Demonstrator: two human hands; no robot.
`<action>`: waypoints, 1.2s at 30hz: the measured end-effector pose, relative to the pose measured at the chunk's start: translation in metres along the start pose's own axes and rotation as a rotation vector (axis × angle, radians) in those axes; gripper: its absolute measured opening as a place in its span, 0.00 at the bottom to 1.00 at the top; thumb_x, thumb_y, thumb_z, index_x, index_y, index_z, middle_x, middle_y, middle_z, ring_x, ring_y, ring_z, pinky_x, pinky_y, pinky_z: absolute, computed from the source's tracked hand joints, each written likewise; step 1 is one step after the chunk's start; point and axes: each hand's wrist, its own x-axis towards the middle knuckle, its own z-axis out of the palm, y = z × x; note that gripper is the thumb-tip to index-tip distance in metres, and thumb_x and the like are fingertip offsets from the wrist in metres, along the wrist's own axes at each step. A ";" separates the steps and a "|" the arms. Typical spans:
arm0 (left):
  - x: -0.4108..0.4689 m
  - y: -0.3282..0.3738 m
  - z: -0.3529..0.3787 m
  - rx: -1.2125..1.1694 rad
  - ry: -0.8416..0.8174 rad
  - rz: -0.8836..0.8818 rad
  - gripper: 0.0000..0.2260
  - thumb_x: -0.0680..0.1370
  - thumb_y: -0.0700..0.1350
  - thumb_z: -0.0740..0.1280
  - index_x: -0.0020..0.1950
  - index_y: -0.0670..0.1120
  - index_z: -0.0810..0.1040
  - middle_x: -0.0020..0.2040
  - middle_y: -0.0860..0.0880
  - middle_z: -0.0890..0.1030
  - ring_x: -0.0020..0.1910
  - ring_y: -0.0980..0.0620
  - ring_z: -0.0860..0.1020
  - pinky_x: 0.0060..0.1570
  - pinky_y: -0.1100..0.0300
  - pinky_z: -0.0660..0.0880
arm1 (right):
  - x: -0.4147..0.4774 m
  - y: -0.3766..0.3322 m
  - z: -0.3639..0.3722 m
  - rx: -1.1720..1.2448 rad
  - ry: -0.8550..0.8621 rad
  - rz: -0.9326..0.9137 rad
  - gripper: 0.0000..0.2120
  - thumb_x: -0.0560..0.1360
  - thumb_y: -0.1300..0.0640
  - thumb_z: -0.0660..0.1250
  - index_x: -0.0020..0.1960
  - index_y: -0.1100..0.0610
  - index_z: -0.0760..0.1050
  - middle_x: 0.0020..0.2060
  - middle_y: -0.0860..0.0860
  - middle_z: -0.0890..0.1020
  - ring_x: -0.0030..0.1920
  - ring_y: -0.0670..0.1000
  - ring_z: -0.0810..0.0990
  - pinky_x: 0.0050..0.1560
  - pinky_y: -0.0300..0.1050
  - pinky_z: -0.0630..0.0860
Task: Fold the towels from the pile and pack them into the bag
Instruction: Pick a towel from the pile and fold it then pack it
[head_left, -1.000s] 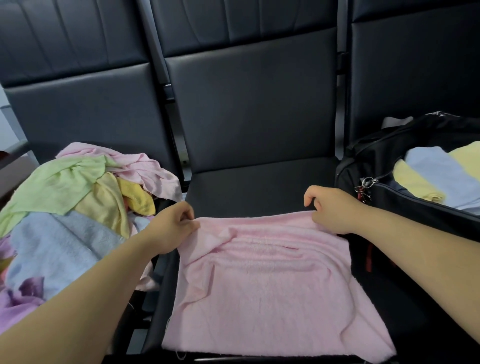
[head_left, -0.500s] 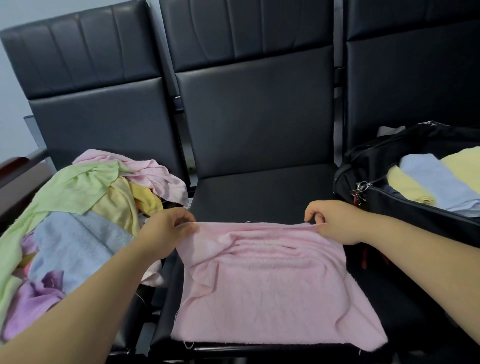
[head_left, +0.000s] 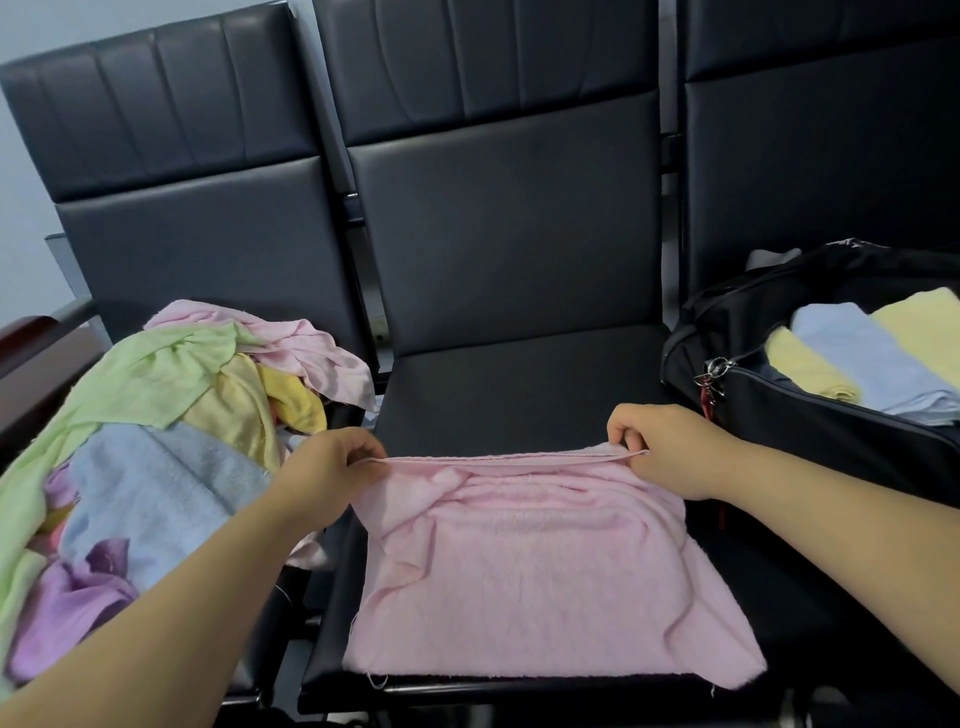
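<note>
**Limp pink towel, pinched at its two far corners**

Head view: the square pink terry-cloth towel (head_left: 535, 561) lies spread on the middle black padded chair seat (head_left: 519, 384), rumpled near its far edge. The left hand (head_left: 332, 467) pinches the far left corner and the right hand (head_left: 670, 447) the far right, with the hem taut between them. The cloth looks light, floppy and grippy, so corners and hems probably hold best. A heap of coloured towels (head_left: 156, 415) lies left and the open black fabric bag (head_left: 779, 395) right.

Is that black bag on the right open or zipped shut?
Open. The black bag gapes at the top, with folded towels visible inside.
</note>
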 end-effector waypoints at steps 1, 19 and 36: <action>0.000 0.000 0.000 0.000 0.003 -0.001 0.07 0.76 0.45 0.73 0.41 0.56 0.80 0.37 0.55 0.82 0.39 0.52 0.80 0.40 0.55 0.76 | 0.000 0.000 -0.001 -0.008 0.006 -0.013 0.12 0.73 0.64 0.66 0.45 0.46 0.73 0.35 0.45 0.78 0.42 0.46 0.76 0.43 0.42 0.74; 0.003 0.003 0.004 -0.050 0.070 -0.027 0.06 0.76 0.46 0.74 0.42 0.55 0.80 0.37 0.53 0.81 0.37 0.54 0.78 0.33 0.62 0.71 | -0.007 -0.016 -0.017 0.092 0.009 -0.079 0.11 0.74 0.61 0.69 0.44 0.44 0.77 0.37 0.49 0.81 0.34 0.41 0.75 0.36 0.37 0.72; 0.002 0.001 0.000 -0.304 0.152 -0.083 0.09 0.77 0.45 0.74 0.43 0.60 0.82 0.35 0.55 0.82 0.39 0.43 0.81 0.39 0.40 0.83 | -0.016 -0.012 -0.029 0.244 0.185 -0.007 0.09 0.74 0.57 0.72 0.43 0.43 0.79 0.39 0.42 0.83 0.40 0.44 0.80 0.44 0.47 0.80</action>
